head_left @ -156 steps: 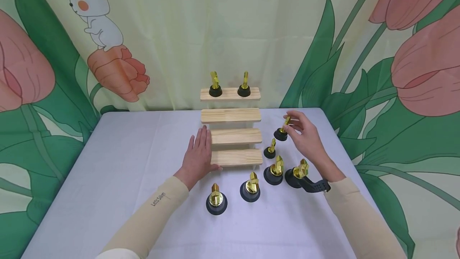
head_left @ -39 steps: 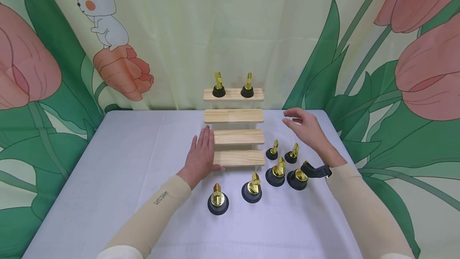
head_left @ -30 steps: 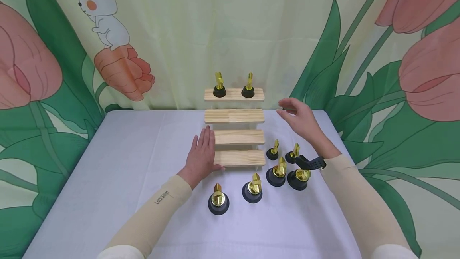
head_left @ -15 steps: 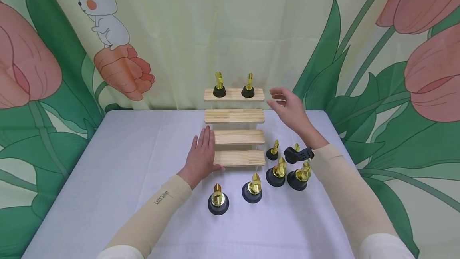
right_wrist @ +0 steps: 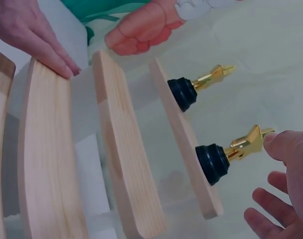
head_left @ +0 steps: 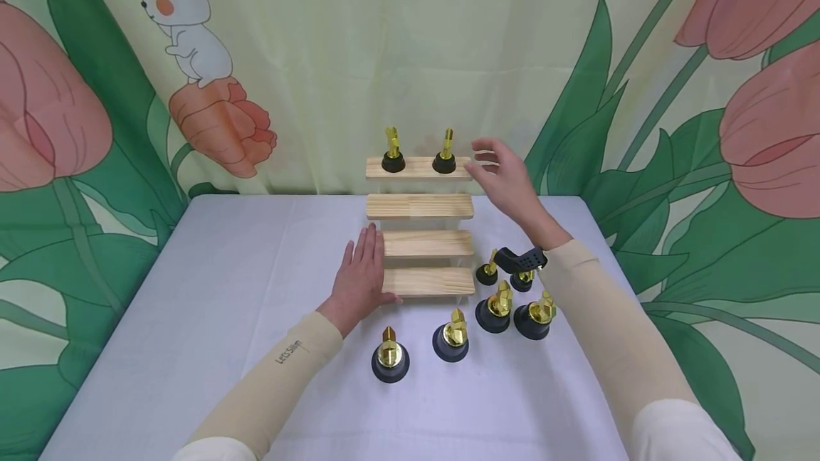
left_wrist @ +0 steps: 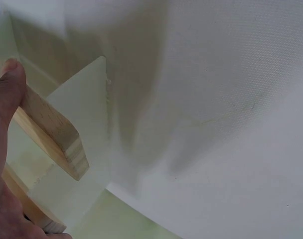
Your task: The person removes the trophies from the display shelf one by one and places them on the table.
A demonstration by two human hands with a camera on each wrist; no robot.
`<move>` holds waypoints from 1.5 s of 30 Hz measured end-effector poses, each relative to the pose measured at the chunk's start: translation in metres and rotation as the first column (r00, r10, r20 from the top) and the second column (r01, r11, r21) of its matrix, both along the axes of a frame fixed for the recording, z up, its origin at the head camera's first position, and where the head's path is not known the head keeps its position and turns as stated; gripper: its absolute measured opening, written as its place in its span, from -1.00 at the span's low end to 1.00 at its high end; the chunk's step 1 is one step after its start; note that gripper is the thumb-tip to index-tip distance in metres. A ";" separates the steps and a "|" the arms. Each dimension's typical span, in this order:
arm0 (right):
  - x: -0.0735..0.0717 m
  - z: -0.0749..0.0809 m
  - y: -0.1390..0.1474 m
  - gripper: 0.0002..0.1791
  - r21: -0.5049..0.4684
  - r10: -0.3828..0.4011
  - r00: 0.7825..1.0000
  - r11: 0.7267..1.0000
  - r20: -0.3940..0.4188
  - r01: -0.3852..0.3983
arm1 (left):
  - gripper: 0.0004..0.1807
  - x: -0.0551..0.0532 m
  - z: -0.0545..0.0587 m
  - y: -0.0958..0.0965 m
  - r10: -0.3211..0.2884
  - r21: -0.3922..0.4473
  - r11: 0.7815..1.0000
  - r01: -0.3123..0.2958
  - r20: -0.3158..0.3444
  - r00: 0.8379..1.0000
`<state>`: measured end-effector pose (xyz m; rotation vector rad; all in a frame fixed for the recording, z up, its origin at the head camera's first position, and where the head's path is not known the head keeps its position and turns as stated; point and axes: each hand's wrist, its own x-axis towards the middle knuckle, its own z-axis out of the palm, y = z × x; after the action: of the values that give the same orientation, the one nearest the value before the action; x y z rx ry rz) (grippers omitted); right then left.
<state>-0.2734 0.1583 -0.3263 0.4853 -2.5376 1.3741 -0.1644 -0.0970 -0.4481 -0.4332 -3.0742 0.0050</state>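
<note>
Close-fitting beige left sleeve (head_left: pixel 272 386) (printed with small dark lettering (head_left: pixel 288 352)) and matching beige right sleeve (head_left: pixel 608 326); white fabric sleeves (head_left: pixel 679 429) at their upper ends; black perforated strap (head_left: pixel 525 260) at the right sleeve's lower end.

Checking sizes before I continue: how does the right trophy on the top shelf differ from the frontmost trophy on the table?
The right top-shelf trophy stands on a wooden board, the frontmost trophy on the white cloth. The right top-shelf trophy looks smaller, with a narrower base, than the nearer frontmost trophy. Both stand upright, gold on round black bases.
</note>
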 end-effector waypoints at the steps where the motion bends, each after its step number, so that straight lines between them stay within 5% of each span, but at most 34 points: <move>1: -0.001 0.001 -0.001 -0.50 -0.002 0.001 1.000 1.000 0.000 -0.001 | 0.46 0.000 0.000 0.000 -0.001 -0.002 1.000 0.001 -0.001 1.000; 21: -0.019 0.008 -0.026 -0.40 0.048 -0.006 0.999 0.999 -0.036 0.008 | 0.47 -0.001 -0.005 0.000 -0.011 -0.006 1.000 0.010 -0.050 0.999; 37: -0.026 0.009 -0.040 -0.48 0.047 0.058 0.998 0.997 -0.031 -0.057 | 0.47 -0.001 -0.006 -0.002 -0.021 -0.003 1.000 0.021 -0.076 0.997; 45: -0.027 0.008 -0.041 -0.53 0.022 0.034 0.999 0.999 -0.010 -0.034 | 0.46 0.000 -0.003 -0.001 -0.006 -0.004 1.000 0.006 -0.035 0.999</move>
<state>-0.3003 0.1169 -0.3188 0.5402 -2.5499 1.3536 -0.1649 -0.0981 -0.4509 -0.4379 -3.0388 0.0180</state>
